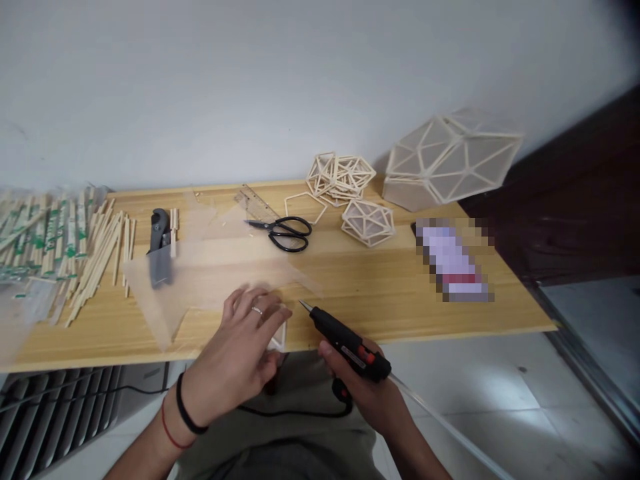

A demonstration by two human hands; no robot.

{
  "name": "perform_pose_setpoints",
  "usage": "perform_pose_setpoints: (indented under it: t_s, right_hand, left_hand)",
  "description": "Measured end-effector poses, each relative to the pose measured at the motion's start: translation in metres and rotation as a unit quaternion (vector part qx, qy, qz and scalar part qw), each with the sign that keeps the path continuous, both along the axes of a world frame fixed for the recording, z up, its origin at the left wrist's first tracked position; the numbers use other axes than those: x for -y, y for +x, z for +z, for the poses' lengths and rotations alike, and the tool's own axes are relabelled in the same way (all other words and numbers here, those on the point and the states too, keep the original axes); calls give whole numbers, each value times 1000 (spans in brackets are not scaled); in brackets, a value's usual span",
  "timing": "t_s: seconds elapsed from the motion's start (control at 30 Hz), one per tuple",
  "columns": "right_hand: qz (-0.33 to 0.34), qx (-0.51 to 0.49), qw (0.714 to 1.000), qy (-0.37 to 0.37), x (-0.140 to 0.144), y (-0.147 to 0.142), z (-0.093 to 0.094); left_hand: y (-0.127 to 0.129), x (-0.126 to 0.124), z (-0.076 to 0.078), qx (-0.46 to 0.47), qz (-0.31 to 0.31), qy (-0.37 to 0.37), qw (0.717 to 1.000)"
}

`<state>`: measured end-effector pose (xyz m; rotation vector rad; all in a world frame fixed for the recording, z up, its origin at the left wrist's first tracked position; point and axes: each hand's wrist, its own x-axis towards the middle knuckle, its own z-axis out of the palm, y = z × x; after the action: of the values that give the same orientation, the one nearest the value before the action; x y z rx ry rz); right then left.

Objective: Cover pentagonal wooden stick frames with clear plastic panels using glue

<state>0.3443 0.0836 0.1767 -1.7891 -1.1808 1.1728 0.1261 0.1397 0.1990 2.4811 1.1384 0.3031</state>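
Right hand (363,387) is wrapped around one black glue gun (345,341) with red bits, at the desk's (380,293) near edge. Its long axis runs diagonal, metal tip aimed up-left toward the left hand (240,353), which lies flat with loose fingers on a clear sheet (210,277). Behind the gun: one pair of scissors (286,233), three stick frames, biggest (450,160) far right.
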Motion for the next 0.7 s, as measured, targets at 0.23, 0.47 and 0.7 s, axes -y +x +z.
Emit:
perform_pose_setpoints:
  t_s: [0.23, 0.47, 0.7]
  right_hand:
    - [27, 7, 999, 27, 10, 13, -7]
    - [107, 1, 993, 44, 14, 28, -5]
    - [188, -2, 981, 37, 17, 24, -3]
  left_hand:
    - [-5, -1, 9, 65, 30, -61, 996]
    - [21, -12, -10, 31, 114, -87, 989]
    - [20, -19, -8, 84, 122, -138, 979]
